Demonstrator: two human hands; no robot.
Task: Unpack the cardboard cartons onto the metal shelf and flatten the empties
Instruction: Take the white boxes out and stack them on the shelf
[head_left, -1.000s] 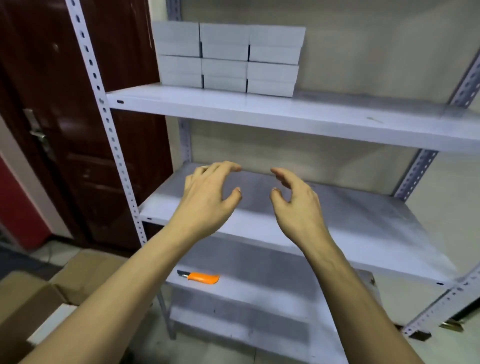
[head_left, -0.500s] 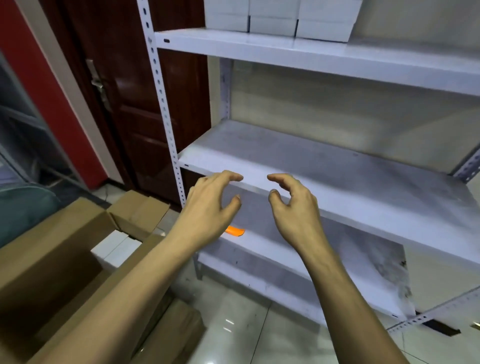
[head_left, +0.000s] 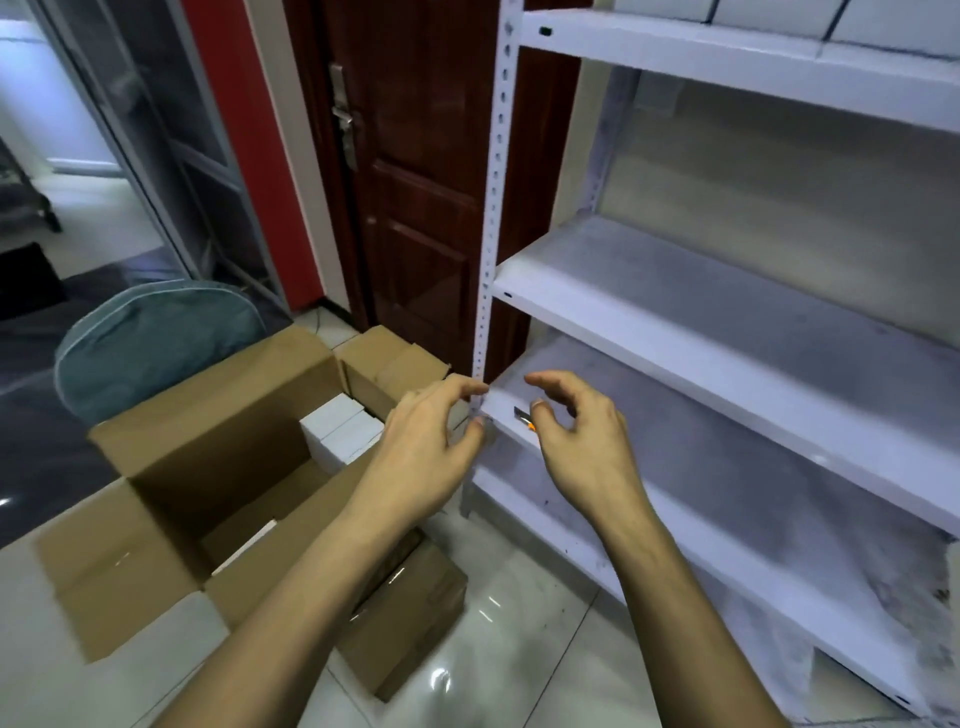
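While left hand (head_left: 415, 457) and right hand (head_left: 587, 457) hover half-curled, empty, shelf edge (head_left: 501, 404) seems untouched.

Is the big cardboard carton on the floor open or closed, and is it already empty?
Open, not empty. The carton has its flaps folded outward, and white boxes sit inside at its far end.

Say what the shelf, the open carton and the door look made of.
Shelf: painted metal, probably steel; white-grey sheen, perforated upright. Open carton: plain brown cardboard, matte, creased flaps. Door: dark red-brown, glossy, panelled; wood or wood-look metal, cannot tell.
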